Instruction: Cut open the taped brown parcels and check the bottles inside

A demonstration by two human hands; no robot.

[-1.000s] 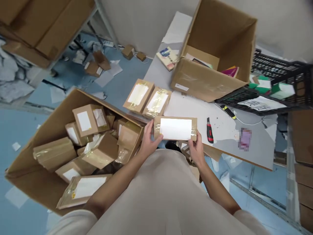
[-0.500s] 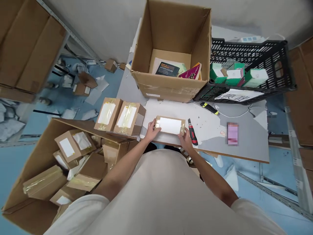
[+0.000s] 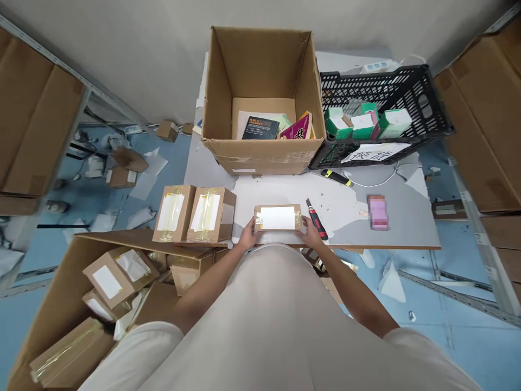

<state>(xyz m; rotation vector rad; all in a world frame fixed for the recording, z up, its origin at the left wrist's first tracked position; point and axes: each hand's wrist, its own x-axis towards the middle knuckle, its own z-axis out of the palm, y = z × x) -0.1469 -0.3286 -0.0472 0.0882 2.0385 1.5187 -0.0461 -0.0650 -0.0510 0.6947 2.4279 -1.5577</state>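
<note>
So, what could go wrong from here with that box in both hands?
The red-and-black cutter lies right beside the right grip on the held box; a careless move might catch it, though I can't tell whether it is retracted. The two taller boxes stand by the front left corner of the table, so a bump could perhaps tip one into the open carton of parcels below.

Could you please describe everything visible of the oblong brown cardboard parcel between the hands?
The oblong brown cardboard parcel looks closed, its top bearing a white rectangular label and shiny tape at both ends. Any writing is illegible. It lies flat, lengthwise across the view, apparently on the grey-white tabletop, near the front edge. The bare left grip and bare right grip hold its short ends.
</note>
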